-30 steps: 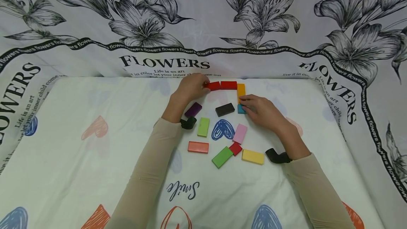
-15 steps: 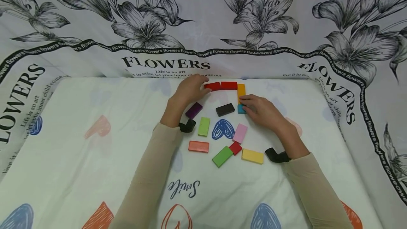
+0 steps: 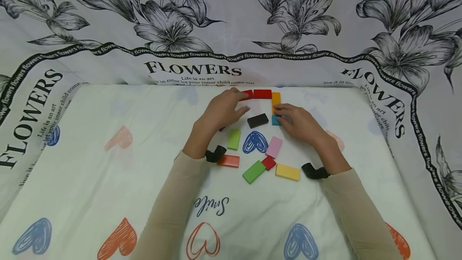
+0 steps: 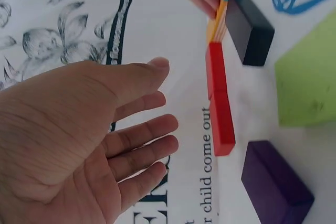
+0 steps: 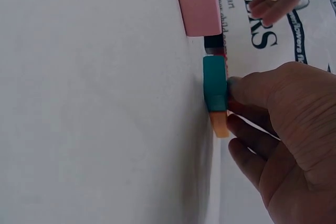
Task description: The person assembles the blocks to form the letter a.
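In the head view my left hand (image 3: pixel 225 107) is above the left end of a row of two red blocks (image 3: pixel 262 94). The left wrist view shows its fingers (image 4: pixel 142 135) spread and holding nothing, apart from the red blocks. My right hand (image 3: pixel 297 121) is at a blue block (image 3: pixel 276 120) that meets an orange block (image 3: pixel 276 98). The right wrist view shows the thumb against the blue block (image 5: pixel 214 80), with the fingers curled beside the orange block (image 5: pixel 219 124). The fingers partly hide where those two meet. A black block (image 3: pixel 258 120) lies inside the corner.
Loose blocks lie nearer the body: light green (image 3: pixel 234 139), pink (image 3: pixel 274 147), coral (image 3: pixel 230 161), green (image 3: pixel 254 171), small red (image 3: pixel 268 163) and yellow (image 3: pixel 287 172). A purple block (image 4: pixel 275 182) is near the left hand. A flower-printed cloth (image 3: pixel 303 19) hangs behind.
My left hand has shifted right and nearer the body, covering the purple block and the left red block's end in the head view. The right hand stays at the blue and orange blocks.
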A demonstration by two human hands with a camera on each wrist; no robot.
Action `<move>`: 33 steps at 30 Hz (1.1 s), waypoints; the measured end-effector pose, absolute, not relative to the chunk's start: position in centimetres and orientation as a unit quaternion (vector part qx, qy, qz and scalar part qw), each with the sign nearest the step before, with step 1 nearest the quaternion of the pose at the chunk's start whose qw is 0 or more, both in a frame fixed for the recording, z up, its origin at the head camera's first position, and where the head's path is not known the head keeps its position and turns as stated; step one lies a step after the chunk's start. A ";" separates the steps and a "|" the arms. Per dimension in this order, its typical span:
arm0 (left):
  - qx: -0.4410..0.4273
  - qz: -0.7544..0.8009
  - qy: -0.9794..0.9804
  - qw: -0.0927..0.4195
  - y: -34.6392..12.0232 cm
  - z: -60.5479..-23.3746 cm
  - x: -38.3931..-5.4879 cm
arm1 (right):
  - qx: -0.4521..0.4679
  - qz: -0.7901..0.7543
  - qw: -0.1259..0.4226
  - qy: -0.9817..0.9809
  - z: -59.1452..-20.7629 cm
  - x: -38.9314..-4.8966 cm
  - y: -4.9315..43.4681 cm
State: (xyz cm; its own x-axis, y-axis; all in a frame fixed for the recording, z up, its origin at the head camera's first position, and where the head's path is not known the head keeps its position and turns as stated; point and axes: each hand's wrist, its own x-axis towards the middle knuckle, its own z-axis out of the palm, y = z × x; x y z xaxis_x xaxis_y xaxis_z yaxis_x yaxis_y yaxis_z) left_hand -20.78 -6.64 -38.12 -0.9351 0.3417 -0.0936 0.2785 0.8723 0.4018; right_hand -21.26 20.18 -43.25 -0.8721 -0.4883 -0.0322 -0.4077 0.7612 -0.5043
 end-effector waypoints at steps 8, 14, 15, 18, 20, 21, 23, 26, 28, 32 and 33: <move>0.195 0.210 0.953 0.096 -4.9 -38.6 -18.6 | -0.248 -0.263 0.093 0.928 -43.6 -21.3 20.7; 0.209 0.203 0.948 0.128 -3.8 -39.3 -17.1 | -0.248 -0.281 0.088 0.923 -43.6 -21.5 20.8; 0.216 0.198 0.947 0.134 -3.6 -39.3 -16.8 | -0.247 -0.282 0.087 0.923 -43.6 -21.6 20.8; 0.237 0.195 0.941 0.143 -3.0 -39.4 -16.1 | -0.247 -0.288 0.086 0.921 -43.5 -21.8 20.9; 0.249 0.193 0.938 0.146 -2.8 -39.5 -15.9 | -0.253 -0.292 0.091 0.918 -43.4 -22.3 20.7; 0.254 0.192 0.936 0.148 -2.7 -39.5 -15.8 | -0.257 -0.292 0.095 0.916 -43.4 -22.4 20.7; 0.262 0.190 0.934 0.154 -2.4 -39.6 -15.5 | -0.264 -0.288 0.103 0.915 -43.2 -22.6 20.6; 0.289 0.183 0.924 0.174 -1.9 -39.9 -15.2 | -0.260 -0.271 0.116 0.919 -43.0 -22.5 20.9; 0.306 0.180 0.916 0.186 -1.6 -40.1 -15.0 | -0.253 -0.262 0.117 0.924 -42.9 -22.2 21.2; 0.317 0.179 0.911 0.195 -1.3 -40.2 -14.4 | -0.256 -0.269 0.107 0.922 -43.0 -22.1 21.3; 0.315 0.179 0.911 0.195 -1.3 -40.2 -14.3 | -0.259 -0.274 0.103 0.920 -43.1 -22.2 21.2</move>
State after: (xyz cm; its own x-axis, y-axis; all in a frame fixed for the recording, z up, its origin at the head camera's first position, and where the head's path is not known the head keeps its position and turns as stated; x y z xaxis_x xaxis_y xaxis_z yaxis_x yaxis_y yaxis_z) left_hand -14.34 -1.31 -40.22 -0.7253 0.6441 -0.2431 0.5046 0.7375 0.4489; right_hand -22.19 21.25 -43.11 -0.8443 -0.5338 -0.0476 -0.4210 0.7155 -0.5575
